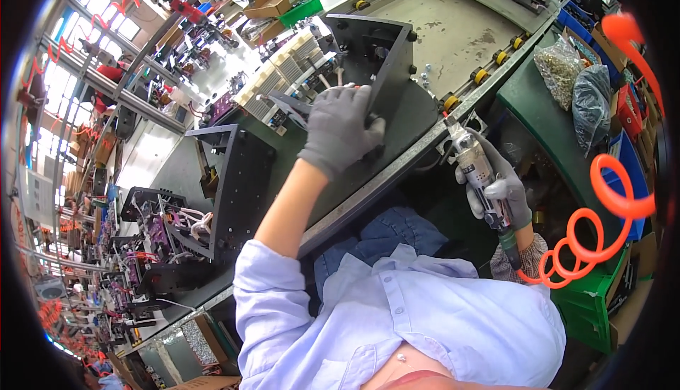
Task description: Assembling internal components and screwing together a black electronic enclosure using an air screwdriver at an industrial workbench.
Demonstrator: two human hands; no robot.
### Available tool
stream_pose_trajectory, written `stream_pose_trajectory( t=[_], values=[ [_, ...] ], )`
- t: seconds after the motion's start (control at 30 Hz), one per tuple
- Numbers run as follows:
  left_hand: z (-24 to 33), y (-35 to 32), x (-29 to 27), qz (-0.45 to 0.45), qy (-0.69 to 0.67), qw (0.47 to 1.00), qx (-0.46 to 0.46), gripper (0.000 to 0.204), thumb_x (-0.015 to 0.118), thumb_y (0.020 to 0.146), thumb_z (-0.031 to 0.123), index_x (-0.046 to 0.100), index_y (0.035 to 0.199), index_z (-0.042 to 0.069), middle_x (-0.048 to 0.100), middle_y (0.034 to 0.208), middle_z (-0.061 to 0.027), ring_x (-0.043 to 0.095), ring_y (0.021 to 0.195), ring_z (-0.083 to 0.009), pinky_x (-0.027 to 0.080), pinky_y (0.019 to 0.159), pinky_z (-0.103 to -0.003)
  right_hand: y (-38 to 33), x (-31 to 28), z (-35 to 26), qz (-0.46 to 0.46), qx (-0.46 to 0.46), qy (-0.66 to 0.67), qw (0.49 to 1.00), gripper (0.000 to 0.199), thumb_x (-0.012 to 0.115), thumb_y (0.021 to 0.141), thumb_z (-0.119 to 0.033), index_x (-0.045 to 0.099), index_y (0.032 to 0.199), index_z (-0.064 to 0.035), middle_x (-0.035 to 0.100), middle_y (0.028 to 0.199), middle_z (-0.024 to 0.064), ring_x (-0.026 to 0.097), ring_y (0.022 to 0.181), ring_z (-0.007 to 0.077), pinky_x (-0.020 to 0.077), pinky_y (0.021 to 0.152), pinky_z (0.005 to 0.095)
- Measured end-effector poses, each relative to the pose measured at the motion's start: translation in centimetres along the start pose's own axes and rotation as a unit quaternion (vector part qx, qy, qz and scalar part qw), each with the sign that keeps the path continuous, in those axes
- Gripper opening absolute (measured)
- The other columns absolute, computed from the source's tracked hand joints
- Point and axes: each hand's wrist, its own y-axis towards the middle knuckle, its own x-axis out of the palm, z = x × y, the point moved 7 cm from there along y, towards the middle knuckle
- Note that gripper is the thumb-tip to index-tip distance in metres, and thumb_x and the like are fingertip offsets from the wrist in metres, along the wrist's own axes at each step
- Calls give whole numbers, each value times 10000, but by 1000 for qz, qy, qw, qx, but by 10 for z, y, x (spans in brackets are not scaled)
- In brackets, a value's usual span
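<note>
My left hand (341,133), in a grey glove, is on the near end of a black metal housing (392,64). Its fingers curl in among white wires (331,77) and its thumb lies by the side panel; the fingertips are partly hidden. My right hand (504,184), also gloved, is wrapped round a pneumatic screwdriver (476,167) with a silver body and a dark green tail end. The screwdriver is tilted, its tip up toward the bench edge and apart from the housing. A coiled orange air hose (577,248) runs from its tail.
A second black housing (237,177) stands on the bench to the left, near purple circuit boards (152,230). A metal rail (404,160) edges the bench. Yellow-and-black rollers (480,76) line the far track. Bags of small parts (559,71) and blue bins (620,167) are at right.
</note>
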Motion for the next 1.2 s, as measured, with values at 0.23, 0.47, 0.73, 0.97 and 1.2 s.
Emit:
stream_pose_trajectory(
  t=[0.23,0.47,0.73,0.97,1.2],
  values=[
    [-34,8,-4,-167,-214,957,-99,517,680,815,301,574,1247,38,596,1232,-177,579,1127,-364,449,999,-423,1,-24,19,-12,64,8,998,1064,662,562,-114,221,1529,-50,606,970,212,651,518,227,539,424,294],
    [-69,63,79,-331,-79,928,-153,378,495,949,298,663,1199,69,652,1221,-150,624,1118,-354,461,996,-413,16,-24,31,-33,101,-19,994,1025,664,587,-135,250,1521,-53,608,964,182,620,502,197,527,423,282],
    [-89,41,95,-430,8,876,-219,387,468,931,310,691,1182,117,638,1278,-150,608,1193,-320,471,989,-409,31,-24,57,-57,140,-13,988,1050,696,589,-144,236,1528,-46,610,978,178,620,506,187,516,416,277],
    [-78,47,74,-409,3,881,-238,374,516,903,332,714,1122,101,668,1212,-162,633,1148,-330,485,952,-400,33,-22,67,-58,172,-38,983,1076,696,554,-155,244,1523,-36,606,977,164,617,523,174,519,438,268],
    [-79,42,79,-399,-44,869,-290,370,458,916,324,711,1094,121,662,1219,-166,611,1173,-339,458,988,-395,35,-19,75,-86,194,-42,976,1073,687,533,-140,268,1514,-27,602,972,149,613,541,154,524,462,255]
  ],
)
